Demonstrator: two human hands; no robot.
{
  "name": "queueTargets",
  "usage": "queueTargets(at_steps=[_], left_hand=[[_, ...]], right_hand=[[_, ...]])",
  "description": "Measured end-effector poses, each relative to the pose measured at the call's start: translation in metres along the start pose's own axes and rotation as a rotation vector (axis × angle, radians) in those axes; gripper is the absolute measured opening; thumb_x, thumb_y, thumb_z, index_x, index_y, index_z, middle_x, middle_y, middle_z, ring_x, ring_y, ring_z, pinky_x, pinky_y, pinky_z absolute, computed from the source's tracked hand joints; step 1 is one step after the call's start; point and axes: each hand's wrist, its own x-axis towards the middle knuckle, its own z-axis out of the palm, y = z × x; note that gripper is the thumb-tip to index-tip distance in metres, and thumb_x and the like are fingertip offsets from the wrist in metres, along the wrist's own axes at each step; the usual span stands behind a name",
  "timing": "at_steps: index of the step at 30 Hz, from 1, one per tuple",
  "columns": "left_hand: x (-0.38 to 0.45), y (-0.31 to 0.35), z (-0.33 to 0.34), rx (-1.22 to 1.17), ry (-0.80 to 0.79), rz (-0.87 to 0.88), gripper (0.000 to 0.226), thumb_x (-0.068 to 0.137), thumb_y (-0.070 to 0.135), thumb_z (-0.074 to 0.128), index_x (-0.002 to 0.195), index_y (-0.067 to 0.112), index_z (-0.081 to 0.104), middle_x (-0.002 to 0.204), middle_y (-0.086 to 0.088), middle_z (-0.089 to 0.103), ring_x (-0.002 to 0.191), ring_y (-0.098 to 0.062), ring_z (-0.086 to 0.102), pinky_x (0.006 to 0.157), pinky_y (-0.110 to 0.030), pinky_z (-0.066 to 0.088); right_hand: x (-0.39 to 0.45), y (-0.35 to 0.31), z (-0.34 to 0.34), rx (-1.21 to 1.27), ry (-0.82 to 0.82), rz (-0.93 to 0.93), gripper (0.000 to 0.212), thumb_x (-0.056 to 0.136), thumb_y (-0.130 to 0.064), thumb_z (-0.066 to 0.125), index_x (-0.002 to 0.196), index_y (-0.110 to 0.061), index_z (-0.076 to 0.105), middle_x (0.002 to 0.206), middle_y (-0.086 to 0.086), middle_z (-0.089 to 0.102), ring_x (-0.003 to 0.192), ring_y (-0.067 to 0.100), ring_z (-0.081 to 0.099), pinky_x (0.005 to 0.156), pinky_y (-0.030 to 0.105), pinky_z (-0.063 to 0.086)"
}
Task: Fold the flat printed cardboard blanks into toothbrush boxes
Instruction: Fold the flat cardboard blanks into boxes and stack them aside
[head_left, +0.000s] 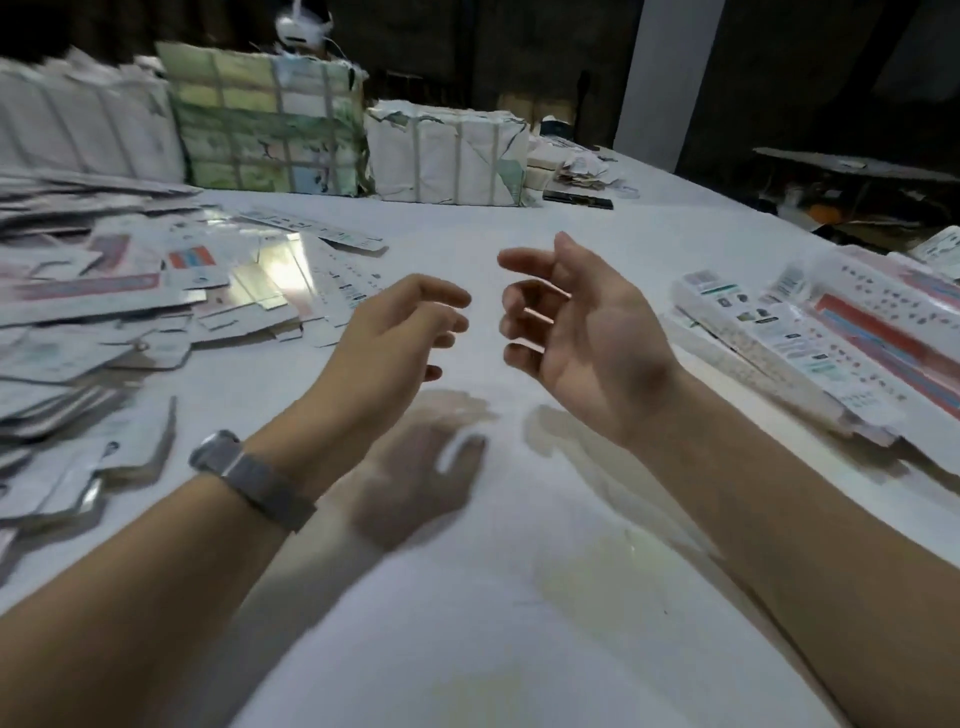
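Observation:
My left hand (395, 338) and my right hand (582, 332) hover above the middle of the white table (519, 571), a short gap between their fingertips. Both hold nothing, with fingers loosely curled; the right palm faces left. A watch sits on my left wrist. A loose heap of flat printed cardboard blanks (156, 291) spreads across the table to the left of my left hand. A neater stack of printed blanks (831, 338) with red and blue stripes lies at the right, beyond my right hand.
Strapped bundles stand along the far side: a white one (78, 130) at the left, a greenish one (265, 124), and a smaller white one (447, 156). Paper scraps (576, 171) lie behind them. The table's right edge drops to a dark floor.

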Motion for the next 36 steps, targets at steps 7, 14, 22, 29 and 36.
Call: queueTargets(at_steps=[7,14,22,29,36], left_hand=[[0.022,-0.010,-0.041,0.683,0.113,0.042,0.018,0.092,0.022,0.051,0.101,0.032,0.063,0.098,0.008,0.065,0.095,-0.016,0.061,0.075,-0.031,0.050],[0.038,-0.035,-0.122,1.339,0.357,-0.335,0.065,0.087,0.033,0.051,0.147,0.029,0.027,0.158,-0.020,0.022,0.147,-0.050,0.003,0.117,-0.063,0.005],[0.042,-0.033,-0.124,1.445,0.297,-0.465,0.048,0.082,0.035,0.049,0.129,0.024,0.047,0.126,-0.012,0.055,0.124,-0.039,0.045,0.097,-0.054,0.028],[0.042,-0.044,-0.121,1.396,0.280,-0.367,0.072,0.082,0.075,0.040,0.140,0.031,0.037,0.147,-0.014,0.040,0.135,-0.043,0.031,0.107,-0.062,0.020],[0.034,-0.023,-0.092,1.447,0.190,-0.161,0.052,0.090,0.057,0.048,0.128,0.022,0.048,0.081,0.000,0.050,0.084,-0.030,0.053,0.069,-0.036,0.037]], right_hand=[[-0.005,0.030,0.017,-0.207,-0.107,-0.009,0.038,0.096,-0.046,0.045,0.092,-0.022,0.075,0.079,0.002,0.062,0.072,0.015,0.057,0.061,0.028,0.045],[-0.011,0.039,0.022,-0.378,-0.161,-0.114,0.037,0.093,-0.041,0.045,0.094,-0.022,0.076,0.083,0.005,0.064,0.080,0.018,0.058,0.068,0.034,0.045],[-0.010,0.040,0.020,-0.420,-0.192,-0.156,0.035,0.093,-0.039,0.046,0.096,-0.021,0.076,0.084,0.004,0.066,0.081,0.018,0.059,0.067,0.032,0.047],[-0.008,0.042,0.017,-0.445,-0.195,-0.167,0.034,0.093,-0.039,0.046,0.096,-0.022,0.076,0.086,0.004,0.067,0.082,0.018,0.060,0.068,0.032,0.047],[-0.007,0.040,0.015,-0.441,-0.183,-0.186,0.033,0.093,-0.037,0.046,0.094,-0.023,0.076,0.083,0.003,0.066,0.079,0.017,0.060,0.066,0.031,0.047]])
